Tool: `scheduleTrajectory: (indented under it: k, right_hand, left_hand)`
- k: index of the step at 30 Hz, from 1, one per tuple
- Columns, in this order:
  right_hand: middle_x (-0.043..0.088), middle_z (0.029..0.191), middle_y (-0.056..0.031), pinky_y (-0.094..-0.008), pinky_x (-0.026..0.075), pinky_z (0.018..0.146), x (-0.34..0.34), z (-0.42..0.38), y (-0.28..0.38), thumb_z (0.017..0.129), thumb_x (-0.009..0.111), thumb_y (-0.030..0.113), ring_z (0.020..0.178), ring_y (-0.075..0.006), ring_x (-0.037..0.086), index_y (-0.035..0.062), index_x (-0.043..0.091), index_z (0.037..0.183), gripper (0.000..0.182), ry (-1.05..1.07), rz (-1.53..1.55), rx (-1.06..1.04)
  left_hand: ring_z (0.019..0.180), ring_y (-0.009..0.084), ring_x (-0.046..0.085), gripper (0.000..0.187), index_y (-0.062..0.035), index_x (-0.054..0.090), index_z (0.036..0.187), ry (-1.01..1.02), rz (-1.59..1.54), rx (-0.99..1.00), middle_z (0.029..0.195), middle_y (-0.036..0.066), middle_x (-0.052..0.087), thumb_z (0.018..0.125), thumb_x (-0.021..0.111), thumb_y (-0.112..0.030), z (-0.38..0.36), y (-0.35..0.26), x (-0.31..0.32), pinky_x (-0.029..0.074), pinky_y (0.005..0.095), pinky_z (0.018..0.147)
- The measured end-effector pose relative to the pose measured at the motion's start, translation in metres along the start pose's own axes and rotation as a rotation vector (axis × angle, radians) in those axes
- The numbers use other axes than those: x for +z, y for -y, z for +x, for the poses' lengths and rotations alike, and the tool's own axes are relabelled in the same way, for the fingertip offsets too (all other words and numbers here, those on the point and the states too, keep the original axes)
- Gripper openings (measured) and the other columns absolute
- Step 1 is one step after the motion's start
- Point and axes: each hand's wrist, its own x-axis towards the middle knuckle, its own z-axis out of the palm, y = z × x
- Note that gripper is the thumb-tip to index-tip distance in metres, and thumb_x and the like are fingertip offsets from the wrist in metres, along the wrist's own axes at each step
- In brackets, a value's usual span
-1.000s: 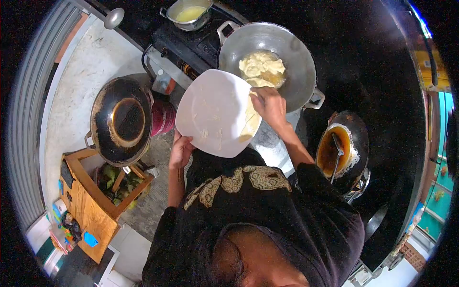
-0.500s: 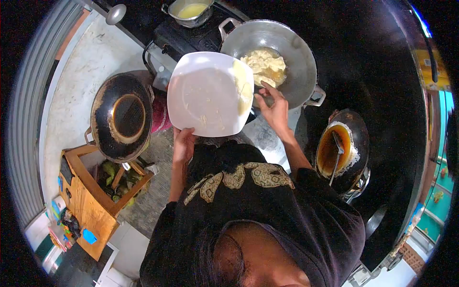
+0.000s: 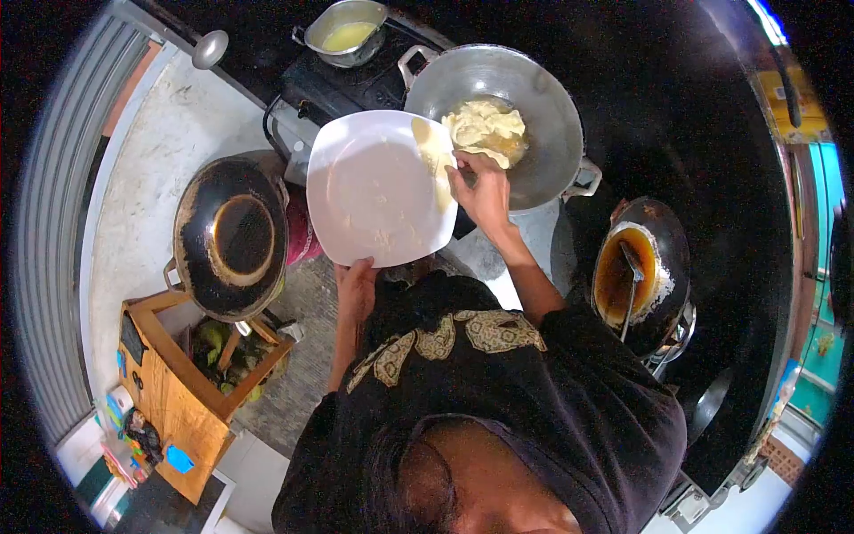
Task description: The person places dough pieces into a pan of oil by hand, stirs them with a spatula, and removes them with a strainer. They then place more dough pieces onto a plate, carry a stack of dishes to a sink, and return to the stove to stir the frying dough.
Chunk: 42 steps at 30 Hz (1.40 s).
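Observation:
My left hand (image 3: 358,289) grips the near edge of a white square plate (image 3: 356,191), its thumb on top and the other fingers hidden underneath. Pale yellow batter (image 3: 430,147) is smeared along the plate's right side. At that side's rim my right hand (image 3: 483,190) has its fingers drawn together, touching the edge; whether anything is between them I cannot make out. Just beyond it stands a large metal wok (image 3: 556,133) with oil in its bottom. Pale battered pieces (image 3: 485,125) lie in the oil, one of them close to my right fingertips.
To the left is a dark wok (image 3: 191,236) with dark liquid. Another dark wok (image 3: 672,236) on the right holds brown liquid and a metal spatula (image 3: 633,294). A small pot (image 3: 342,58) with yellow liquid sits at the back. A wooden table (image 3: 178,418) stands lower left.
My right hand has moved from above the wok's near side back to the plate's right rim, and its fingers have drawn together. The plate has shifted slightly nearer, still in my left hand.

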Motion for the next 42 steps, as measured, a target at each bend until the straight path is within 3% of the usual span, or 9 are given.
scheduleTrajectory:
  k: [5,9,13,20,24,27,35,38,42]
  right_hand:
    - [0.062,0.080,-0.0105,-0.0377,0.046,0.071,0.008,-0.004,0.011,0.072,0.068,0.010,0.076,-0.0280,0.059,0.0069,0.066,0.097,0.025,-0.016,-0.115,-0.049]
    - [0.062,0.085,-0.0121,-0.0392,0.046,0.073,0.014,-0.007,0.015,0.072,0.068,0.011,0.080,-0.0299,0.058,0.0078,0.066,0.096,0.025,-0.028,-0.097,-0.054]
    - [0.061,0.087,-0.0129,-0.0420,0.045,0.078,0.024,-0.010,0.017,0.070,0.070,0.014,0.083,-0.0314,0.057,0.0086,0.066,0.093,0.024,-0.064,0.016,0.043]
    - [0.064,0.093,-0.0128,-0.0403,0.046,0.082,0.036,-0.009,0.016,0.069,0.072,0.012,0.090,-0.0305,0.059,0.0076,0.067,0.091,0.022,-0.030,0.127,0.245]
    - [0.064,0.082,-0.0099,-0.0338,0.047,0.068,0.037,-0.007,0.015,0.069,0.071,0.008,0.073,-0.0222,0.058,0.0039,0.067,0.091,0.023,-0.095,0.076,0.092]
    - [0.065,0.083,-0.0110,-0.0392,0.047,0.073,0.037,-0.007,0.017,0.066,0.072,0.009,0.079,-0.0299,0.061,0.0045,0.067,0.087,0.022,-0.106,0.083,0.093]
    - [0.065,0.080,-0.0094,-0.0389,0.046,0.073,0.043,-0.005,0.011,0.066,0.071,0.008,0.076,-0.0288,0.060,0.0047,0.066,0.083,0.017,-0.053,0.187,0.231]
    - [0.064,0.077,-0.0089,-0.0388,0.046,0.073,0.048,-0.007,0.006,0.067,0.070,0.007,0.073,-0.0271,0.060,0.0045,0.065,0.082,0.016,-0.107,0.102,0.136]
    - [0.064,0.074,-0.0085,-0.0378,0.046,0.069,0.048,-0.006,0.007,0.067,0.069,0.005,0.068,-0.0253,0.059,0.0040,0.065,0.081,0.014,-0.142,0.073,0.053]
  left_hand:
    - [0.095,0.0231,0.054,0.057,-0.0113,0.039,0.125,-0.132,-0.010,-0.015,0.108,0.007,0.056,0.073,0.059,0.004,-0.008,0.006,-0.010,0.047,0.0346,0.078]
    - [0.114,0.0275,0.049,0.066,-0.0082,0.022,0.135,0.019,0.162,0.024,0.127,0.011,0.042,0.079,0.053,0.005,-0.001,0.026,-0.053,0.046,0.0432,0.091]
    - [0.116,0.0276,0.046,0.068,-0.0086,0.019,0.136,-0.092,0.146,-0.038,0.128,0.011,0.041,0.078,0.053,0.004,-0.015,0.003,-0.019,0.042,0.0435,0.094]
    - [0.116,0.0259,0.045,0.067,-0.0086,0.020,0.134,-0.098,0.080,-0.003,0.126,0.010,0.040,0.079,0.055,0.003,-0.020,-0.001,-0.008,0.038,0.0419,0.097]
    - [0.115,0.0252,0.046,0.064,-0.0073,0.023,0.133,-0.118,0.078,-0.003,0.125,0.010,0.041,0.079,0.056,0.002,-0.022,0.000,-0.005,0.039,0.0408,0.097]
    - [0.115,0.0253,0.046,0.064,-0.0066,0.024,0.133,-0.082,0.052,0.013,0.126,0.010,0.041,0.078,0.056,0.002,-0.017,0.009,-0.016,0.039,0.0401,0.097]
    - [0.118,0.0263,0.045,0.067,-0.0083,0.024,0.135,-0.103,0.067,0.006,0.130,0.011,0.040,0.078,0.056,0.003,-0.012,0.016,-0.025,0.038,0.0401,0.098]
    - [0.094,0.0246,0.054,0.058,-0.0063,0.037,0.125,-0.146,-0.001,0.067,0.108,0.011,0.052,0.073,0.061,0.000,-0.013,0.015,-0.013,0.047,0.0344,0.077]
    - [0.093,0.0232,0.053,0.059,-0.0084,0.038,0.125,-0.182,0.003,0.045,0.108,0.010,0.052,0.072,0.062,0.001,-0.013,0.016,-0.014,0.047,0.0339,0.075]
